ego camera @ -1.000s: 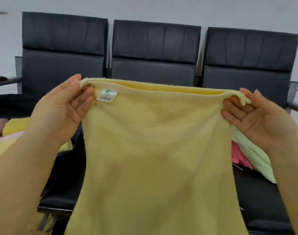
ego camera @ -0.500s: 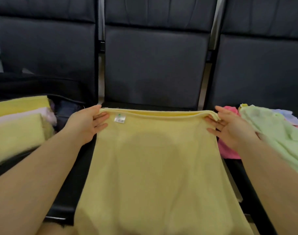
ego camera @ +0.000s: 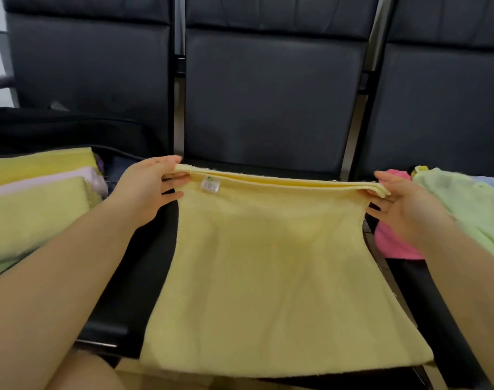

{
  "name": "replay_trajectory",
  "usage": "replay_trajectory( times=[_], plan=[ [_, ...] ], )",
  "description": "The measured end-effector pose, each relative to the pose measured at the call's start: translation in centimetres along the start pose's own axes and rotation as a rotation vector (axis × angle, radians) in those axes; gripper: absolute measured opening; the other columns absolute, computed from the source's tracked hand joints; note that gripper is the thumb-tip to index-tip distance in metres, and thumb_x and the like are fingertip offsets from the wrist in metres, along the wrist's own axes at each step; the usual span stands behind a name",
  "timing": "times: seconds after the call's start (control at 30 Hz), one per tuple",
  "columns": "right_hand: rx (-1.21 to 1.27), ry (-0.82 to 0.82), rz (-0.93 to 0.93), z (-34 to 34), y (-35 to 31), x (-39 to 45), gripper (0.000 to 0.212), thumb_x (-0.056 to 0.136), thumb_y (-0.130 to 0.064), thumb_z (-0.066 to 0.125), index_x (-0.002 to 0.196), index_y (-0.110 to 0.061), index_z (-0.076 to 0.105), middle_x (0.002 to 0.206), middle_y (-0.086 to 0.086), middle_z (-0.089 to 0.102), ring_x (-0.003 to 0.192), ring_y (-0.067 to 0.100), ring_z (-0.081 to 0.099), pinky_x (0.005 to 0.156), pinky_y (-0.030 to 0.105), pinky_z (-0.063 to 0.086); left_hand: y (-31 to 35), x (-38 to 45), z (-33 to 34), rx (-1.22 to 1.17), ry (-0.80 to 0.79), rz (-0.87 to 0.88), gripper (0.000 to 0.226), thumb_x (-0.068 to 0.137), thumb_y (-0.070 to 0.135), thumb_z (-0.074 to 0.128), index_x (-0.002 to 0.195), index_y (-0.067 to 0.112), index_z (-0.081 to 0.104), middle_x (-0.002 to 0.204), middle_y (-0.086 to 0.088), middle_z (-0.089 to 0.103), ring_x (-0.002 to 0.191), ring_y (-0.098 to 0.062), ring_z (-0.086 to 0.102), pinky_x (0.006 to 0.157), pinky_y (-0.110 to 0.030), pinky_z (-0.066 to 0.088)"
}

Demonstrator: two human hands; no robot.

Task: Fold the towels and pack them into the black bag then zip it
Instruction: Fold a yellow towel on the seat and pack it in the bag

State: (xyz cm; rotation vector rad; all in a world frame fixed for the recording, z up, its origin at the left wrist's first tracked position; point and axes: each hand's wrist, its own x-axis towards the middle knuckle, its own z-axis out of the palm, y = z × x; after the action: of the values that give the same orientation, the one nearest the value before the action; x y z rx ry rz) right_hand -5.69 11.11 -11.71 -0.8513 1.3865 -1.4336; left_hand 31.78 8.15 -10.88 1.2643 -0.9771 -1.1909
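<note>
A pale yellow towel [ego camera: 271,271], doubled over, lies stretched above the middle black seat, its near edge hanging over the seat front. My left hand [ego camera: 147,187] pinches its far left corner beside a small white label [ego camera: 210,184]. My right hand [ego camera: 403,201] pinches the far right corner. On the left seat the open black bag [ego camera: 71,128] holds folded yellow, pink and green towels [ego camera: 37,198].
A loose pile on the right seat has a pink towel [ego camera: 392,240] and a light green towel [ego camera: 465,204]. Three black chair backs [ego camera: 268,88] stand close behind. A metal seat rail [ego camera: 99,343] shows at the lower left.
The towel came down from being held up in front of me to lying over the middle seat. My view tilted down, and both hands still pinch the same corners.
</note>
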Motion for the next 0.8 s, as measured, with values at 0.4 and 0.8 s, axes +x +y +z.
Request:
replay_trajectory(
  times=[0.4,0.8],
  plan=[
    [-0.462,-0.345,0.264,-6.3,-2.4,-7.0,0.032,0.087,-0.004,0.047,0.117,-0.003,0.06,0.109,0.02,0.068,0.104,0.034,0.065,0.098,0.052,0.047,2.3,-7.8,-5.4,0.704,-0.599,-0.305,0.075,0.016,0.038,0.093,0.083,0.011,0.071,0.073,-0.02,0.068,0.063,-0.024,0.07,0.05,-0.025,0.055],
    [-1.615,-0.415,0.175,-2.6,1.1,-10.5,0.061,0.087,-0.046,0.061,0.138,-0.017,0.046,0.14,0.004,0.048,0.113,0.017,0.051,0.09,0.024,0.039,-1.5,-12.5,-1.2,1.612,-0.561,-0.123,0.035,0.092,0.05,0.052,0.107,0.02,0.06,0.097,0.0,0.07,0.079,-0.012,0.066,0.073,-0.025,0.052]
  ],
)
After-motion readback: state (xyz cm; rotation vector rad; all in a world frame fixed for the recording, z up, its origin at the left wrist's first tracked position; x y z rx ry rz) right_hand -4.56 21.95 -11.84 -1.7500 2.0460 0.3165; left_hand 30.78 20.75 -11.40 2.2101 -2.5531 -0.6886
